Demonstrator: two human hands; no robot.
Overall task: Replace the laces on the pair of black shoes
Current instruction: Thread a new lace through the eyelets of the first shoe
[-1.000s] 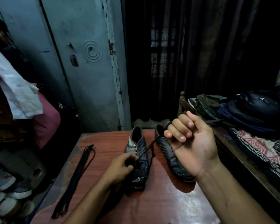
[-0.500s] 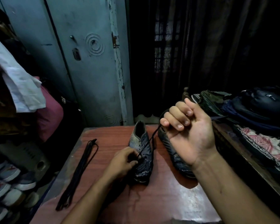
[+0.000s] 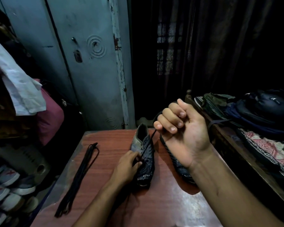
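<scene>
Two black shoes stand side by side on the reddish wooden table (image 3: pixel 162 208). The left shoe (image 3: pixel 146 154) points toward me; my left hand (image 3: pixel 129 166) grips its side by the eyelets. A black lace (image 3: pixel 147 145) runs taut from those eyelets up to my right hand (image 3: pixel 180 130), which is raised above the table with its fingers curled round the lace. The right shoe (image 3: pixel 179 167) is largely hidden behind my right hand and wrist. A bundle of loose black laces (image 3: pixel 79 179) lies stretched along the table's left side.
A grey-blue metal cupboard (image 3: pixel 88 63) stands behind the table, dark curtains to its right. Clothes hang at the left, with several sneakers (image 3: pixel 5 190) on the floor below. A wooden bed frame (image 3: pixel 233 148) with bags and patterned cloth borders the table's right side.
My right hand has drawn the lace a little higher and farther from the left shoe. My left hand stays on that shoe. The camera has tilted slightly.
</scene>
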